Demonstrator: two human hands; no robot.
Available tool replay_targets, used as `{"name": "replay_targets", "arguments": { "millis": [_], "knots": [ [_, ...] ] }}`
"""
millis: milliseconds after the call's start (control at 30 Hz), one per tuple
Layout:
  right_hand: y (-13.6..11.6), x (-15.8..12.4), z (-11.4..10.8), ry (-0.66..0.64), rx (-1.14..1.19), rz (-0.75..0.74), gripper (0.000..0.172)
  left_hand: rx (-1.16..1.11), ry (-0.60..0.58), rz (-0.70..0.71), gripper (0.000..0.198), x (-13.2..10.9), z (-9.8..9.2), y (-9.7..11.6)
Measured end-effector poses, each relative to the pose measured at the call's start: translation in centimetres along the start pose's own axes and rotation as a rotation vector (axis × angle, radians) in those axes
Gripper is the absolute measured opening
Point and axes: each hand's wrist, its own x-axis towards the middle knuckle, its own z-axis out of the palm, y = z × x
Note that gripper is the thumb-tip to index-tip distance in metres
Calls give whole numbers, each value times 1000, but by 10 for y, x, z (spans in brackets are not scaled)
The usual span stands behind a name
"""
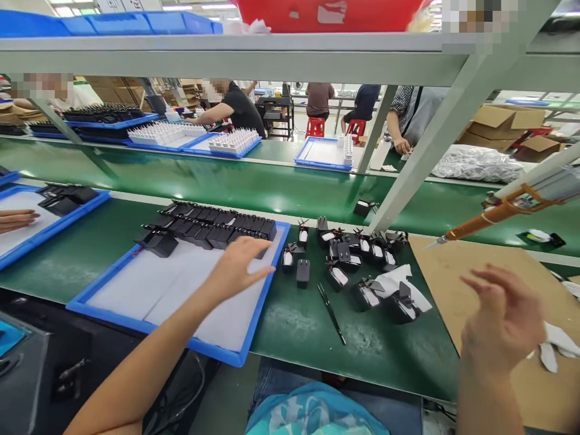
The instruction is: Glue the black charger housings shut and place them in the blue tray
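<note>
My left hand (238, 266) reaches over the blue-rimmed tray (113, 275), fingers stretched flat above its white liner, close to the rows of black chargers (212, 225) at the tray's far end. It holds nothing. My right hand (502, 317) hovers above the brown cardboard sheet (453, 272) with fingers spread and empty, slightly blurred. Between the hands, several loose black chargers (344, 254) with white labels lie on the green bench, along with a thin black tool (331, 313).
An orange-handled tool (480, 223) hangs at the right. A second blue tray (27, 238) sits left, with another person's hand (16, 219) on it. A slanted shelf post (408, 175) rises behind the chargers. People work at far benches with more trays.
</note>
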Motion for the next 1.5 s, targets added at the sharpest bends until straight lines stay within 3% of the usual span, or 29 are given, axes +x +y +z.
{"name": "replay_targets", "arguments": {
  "millis": [67, 133, 233, 333, 467, 567, 633, 700, 833, 933, 1033, 1167, 1267, 1367, 1500],
  "knots": [
    [14, 29, -4, 88, 79, 115, 34, -66, -87, 73, 52, 17, 24, 26],
    [31, 54, -7, 82, 86, 206, 40, -74, -163, 91, 52, 39, 41, 38],
    [59, 81, -8, 39, 34, 349, 57, -14, -255, 22, 44, 86, 60, 36],
    [86, 102, -3, -30, 25, 472, 85, 49, -319, -44, 44, 150, 85, 29],
    [118, 125, 11, -96, 44, 549, 100, 74, -377, -46, 58, 232, 137, 27],
    [135, 138, 22, -167, 89, 600, 109, 80, -419, -11, 55, 272, 172, 30],
    [142, 142, 27, -204, 119, 604, 107, 85, -438, 8, 44, 287, 187, 33],
    [145, 144, 31, -234, 144, 591, 96, 96, -451, 12, 36, 295, 196, 34],
    [140, 138, 35, -292, 169, 580, 59, 139, -461, -26, 29, 301, 188, 33],
    [131, 130, 35, -300, 162, 598, 53, 155, -435, -40, 27, 294, 159, 32],
    [120, 122, 32, -300, 160, 621, 59, 155, -367, -28, 32, 264, 109, 41],
    [101, 108, 20, -321, 180, 636, 61, 130, -268, -21, 43, 181, 32, 72],
    [87, 95, 7, -313, 231, 640, 56, 53, -274, -50, 48, 105, -3, 100],
    [73, 80, -6, -294, 269, 650, 58, -24, -332, -127, 46, 37, -4, 118],
    [54, 61, -22, -244, 324, 643, 56, -101, -343, -242, 47, -25, 31, 122]
  ]
}}
